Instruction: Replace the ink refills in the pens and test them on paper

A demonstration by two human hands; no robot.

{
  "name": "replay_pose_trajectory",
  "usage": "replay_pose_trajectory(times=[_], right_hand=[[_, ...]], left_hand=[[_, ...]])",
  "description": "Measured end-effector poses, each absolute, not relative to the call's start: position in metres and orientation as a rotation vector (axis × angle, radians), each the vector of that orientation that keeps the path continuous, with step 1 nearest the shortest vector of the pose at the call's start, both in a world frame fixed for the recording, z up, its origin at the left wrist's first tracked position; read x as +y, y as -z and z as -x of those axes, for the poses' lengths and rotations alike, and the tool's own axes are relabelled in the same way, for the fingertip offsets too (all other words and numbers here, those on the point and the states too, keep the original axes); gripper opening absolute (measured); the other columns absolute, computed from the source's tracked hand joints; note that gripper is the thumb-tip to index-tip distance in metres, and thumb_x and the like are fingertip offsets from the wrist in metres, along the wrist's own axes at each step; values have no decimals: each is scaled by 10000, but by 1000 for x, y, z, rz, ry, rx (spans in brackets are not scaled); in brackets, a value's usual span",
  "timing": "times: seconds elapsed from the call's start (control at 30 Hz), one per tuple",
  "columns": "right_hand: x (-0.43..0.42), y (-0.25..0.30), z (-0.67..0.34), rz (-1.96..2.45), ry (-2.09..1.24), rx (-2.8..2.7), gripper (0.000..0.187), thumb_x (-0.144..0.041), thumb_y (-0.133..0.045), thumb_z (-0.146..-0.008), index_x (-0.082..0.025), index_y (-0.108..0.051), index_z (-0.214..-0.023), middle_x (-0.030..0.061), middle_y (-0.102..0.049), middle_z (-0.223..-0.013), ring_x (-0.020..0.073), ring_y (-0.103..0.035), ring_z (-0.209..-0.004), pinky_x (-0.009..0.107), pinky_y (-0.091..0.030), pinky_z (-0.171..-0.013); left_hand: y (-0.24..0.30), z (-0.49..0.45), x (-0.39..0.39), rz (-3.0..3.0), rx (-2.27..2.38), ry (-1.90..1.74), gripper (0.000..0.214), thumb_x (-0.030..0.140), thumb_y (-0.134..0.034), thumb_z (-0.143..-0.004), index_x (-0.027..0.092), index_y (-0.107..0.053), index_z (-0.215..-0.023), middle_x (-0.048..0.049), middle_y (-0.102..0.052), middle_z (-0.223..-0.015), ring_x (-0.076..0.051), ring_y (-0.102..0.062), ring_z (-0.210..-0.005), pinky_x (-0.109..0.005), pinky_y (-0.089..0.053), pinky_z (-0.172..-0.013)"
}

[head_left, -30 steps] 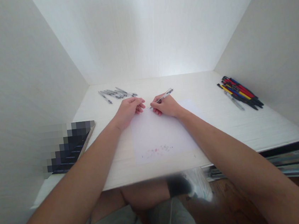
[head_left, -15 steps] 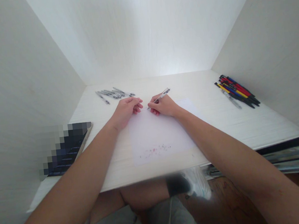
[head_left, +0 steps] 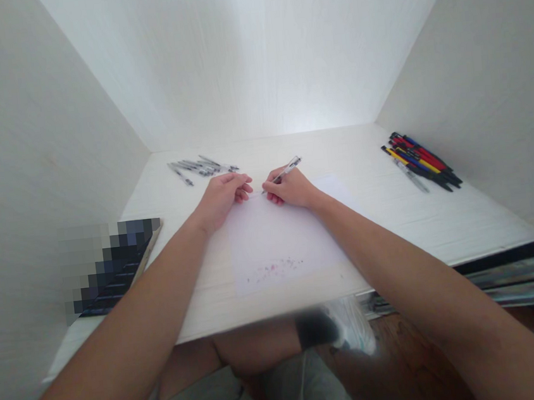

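My right hand (head_left: 289, 187) is closed around a clear ballpoint pen (head_left: 291, 166), which slants with its tip down at the upper part of a white sheet of paper (head_left: 280, 237). Small scattered dark and reddish marks show near the sheet's lower edge. At the sheet's upper left rests my left hand (head_left: 228, 194), its fingers loosely bent and apart, with nothing visible in them. Just beyond it, several clear pens (head_left: 202, 166) lie in a loose group.
Several coloured pens (head_left: 422, 159) are piled at the right, with a clear pen (head_left: 410, 175) beside them. A dark keyboard-like object (head_left: 122, 272), partly blurred out, stands at the left. White panels (head_left: 252, 55) enclose the desk (head_left: 362, 152) at the back and sides.
The whole view has shifted slightly. Both hands keep nearly the same place on the paper, and the pen stays in my right hand.
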State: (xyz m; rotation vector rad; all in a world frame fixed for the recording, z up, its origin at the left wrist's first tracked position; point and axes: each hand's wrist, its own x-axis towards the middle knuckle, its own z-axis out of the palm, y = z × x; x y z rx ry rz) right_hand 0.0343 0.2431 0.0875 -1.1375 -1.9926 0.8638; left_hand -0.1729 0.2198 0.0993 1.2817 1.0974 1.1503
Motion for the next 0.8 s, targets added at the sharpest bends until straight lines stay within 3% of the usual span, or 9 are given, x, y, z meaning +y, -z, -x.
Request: replay_pose_trajectory(times=[0.6, 0.8], right_hand=[[244, -91, -35, 1149, -909, -1986, 164, -198, -589, -831, -156, -666, -693, 54, -690, -638, 139, -610, -572, 258, -497, -574], [251, -86, -38, 1127, -1028, -1731, 152, -252, -642, -807, -164, -654, -683, 51, -688, -633, 128, -584, -532, 253, -470, -528]], left_hand=[[-102, 173, 217, -1298, 1106, -1154, 98, 231, -719, -780, 140, -748, -804, -75, -697, -796, -141, -587, -695, -260, -428, -621], [-98, 174, 221, -1298, 1088, -1166, 107, 254, -715, -807, 150, -738, -798, -72, -686, -772, -140, -572, -653, -268, -418, -605]])
